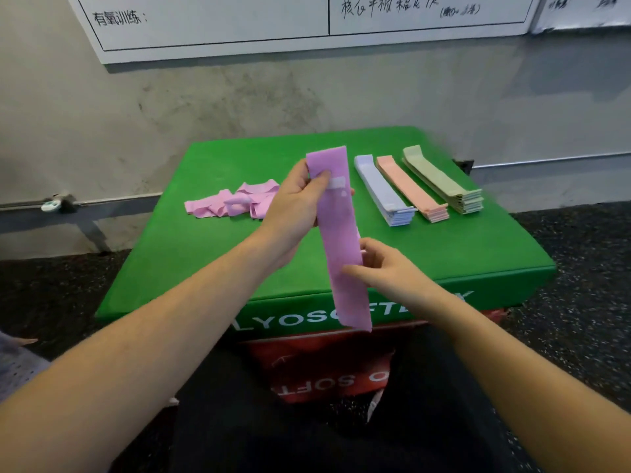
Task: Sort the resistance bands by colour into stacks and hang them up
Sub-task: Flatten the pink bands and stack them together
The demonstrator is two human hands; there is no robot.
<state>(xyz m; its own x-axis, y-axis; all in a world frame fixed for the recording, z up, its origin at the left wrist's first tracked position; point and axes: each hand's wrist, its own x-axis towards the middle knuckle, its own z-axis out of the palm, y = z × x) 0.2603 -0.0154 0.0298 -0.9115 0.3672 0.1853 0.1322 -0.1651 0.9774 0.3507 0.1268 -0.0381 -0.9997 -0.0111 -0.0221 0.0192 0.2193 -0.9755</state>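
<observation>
I hold a flat pink resistance band (341, 240) upright above the green soft box (191, 261). My left hand (297, 203) grips its upper part, thumb over the front. My right hand (386, 271) pinches its lower half from the right edge. A loose heap of pink bands (232, 203) lies on the box to the left. On the right of the box lie three neat stacks side by side: blue bands (382, 191), salmon bands (409, 186) and green bands (440, 180).
The green box sits on a red soft box (321, 367), close to a grey wall (170, 124). A whiteboard (239, 25) with writing hangs above. Dark speckled floor (580, 302) surrounds the boxes. A rail (102, 203) runs along the wall base.
</observation>
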